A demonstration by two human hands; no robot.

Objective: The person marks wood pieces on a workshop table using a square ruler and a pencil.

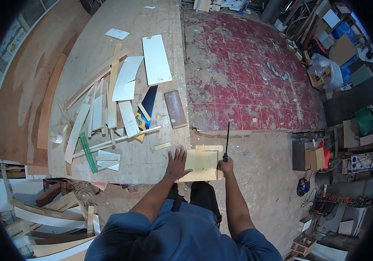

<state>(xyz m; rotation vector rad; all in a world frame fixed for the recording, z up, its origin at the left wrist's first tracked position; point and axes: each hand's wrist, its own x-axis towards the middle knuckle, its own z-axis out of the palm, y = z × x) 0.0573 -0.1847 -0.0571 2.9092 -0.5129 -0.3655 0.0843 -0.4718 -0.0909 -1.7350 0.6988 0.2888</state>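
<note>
My left hand (177, 163) lies flat with fingers spread on the left edge of a small pale plywood piece (201, 164), which rests at the near right corner of a big plywood worktop (151, 19). My right hand (227, 165) is closed around the handle of a thin black tool (227, 139), a slim blade or file pointing up and away, right at the piece's right edge.
Wood offcuts, white panels (156, 59), a green ruler (88, 152), a dark brown board (175, 108) and a blue-yellow item (142, 118) litter the worktop. A worn red floor (247, 69) lies beyond. Boxes, cables and clutter stand at right; scrap wood sits lower left.
</note>
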